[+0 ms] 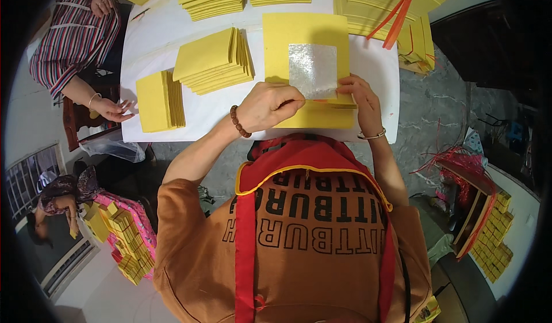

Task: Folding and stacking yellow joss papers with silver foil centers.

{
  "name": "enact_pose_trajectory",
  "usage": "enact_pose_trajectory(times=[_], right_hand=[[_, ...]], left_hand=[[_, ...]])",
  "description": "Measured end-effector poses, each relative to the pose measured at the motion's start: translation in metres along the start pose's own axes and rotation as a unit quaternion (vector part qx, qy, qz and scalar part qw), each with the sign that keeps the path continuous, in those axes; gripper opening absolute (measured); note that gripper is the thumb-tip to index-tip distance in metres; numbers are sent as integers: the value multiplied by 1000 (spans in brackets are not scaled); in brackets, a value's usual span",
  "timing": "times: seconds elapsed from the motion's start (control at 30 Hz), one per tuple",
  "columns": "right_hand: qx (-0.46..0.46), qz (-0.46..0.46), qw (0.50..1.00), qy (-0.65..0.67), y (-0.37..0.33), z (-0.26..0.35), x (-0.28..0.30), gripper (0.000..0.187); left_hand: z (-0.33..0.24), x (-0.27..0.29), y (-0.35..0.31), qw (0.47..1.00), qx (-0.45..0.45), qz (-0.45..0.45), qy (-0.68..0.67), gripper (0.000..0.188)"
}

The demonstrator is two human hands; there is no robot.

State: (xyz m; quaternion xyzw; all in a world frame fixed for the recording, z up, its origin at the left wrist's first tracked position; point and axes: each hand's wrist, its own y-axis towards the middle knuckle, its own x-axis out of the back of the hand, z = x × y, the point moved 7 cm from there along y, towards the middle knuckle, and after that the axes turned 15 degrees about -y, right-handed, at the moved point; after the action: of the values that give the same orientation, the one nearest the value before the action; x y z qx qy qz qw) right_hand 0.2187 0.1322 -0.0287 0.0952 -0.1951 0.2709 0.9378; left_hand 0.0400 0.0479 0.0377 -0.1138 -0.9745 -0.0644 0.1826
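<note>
A stack of yellow paper sheets (276, 47) lies in front of me, with a silver foil square (313, 67) on its top sheet. My left hand (270, 107), with a brown bead bracelet at the wrist, is closed in a pinch at the foil's lower left corner. What sits between its fingertips is hidden. My right hand (362, 96) rests at the right edge of the stack, its fingers loosely bent and apart, the tips near the foil's lower right corner. Under both hands the near part of the yellow paper shows, with a thin orange strip along the foil's lower edge.
Folded yellow paper bundles (213, 61) stand on the white table (155, 41) to the left and at the back. Large yellow sheets with a red ribbon (399, 15) lie at the back right. A co-worker's hand (112, 109) reaches toward the left bundle (158, 101).
</note>
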Motion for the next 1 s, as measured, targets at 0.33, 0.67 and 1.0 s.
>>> enact_pose_trajectory(times=[0.33, 0.67, 1.0], right_hand=[[43, 9, 998, -46, 2, 2, 2, 38], [41, 10, 998, -48, 2, 2, 3, 35], [33, 16, 999, -14, 3, -6, 2, 52]], left_hand=[[14, 4, 1, 991, 104, -19, -82, 12], [19, 4, 0, 986, 131, -19, -104, 11], [20, 4, 0, 984, 136, -17, -112, 13]])
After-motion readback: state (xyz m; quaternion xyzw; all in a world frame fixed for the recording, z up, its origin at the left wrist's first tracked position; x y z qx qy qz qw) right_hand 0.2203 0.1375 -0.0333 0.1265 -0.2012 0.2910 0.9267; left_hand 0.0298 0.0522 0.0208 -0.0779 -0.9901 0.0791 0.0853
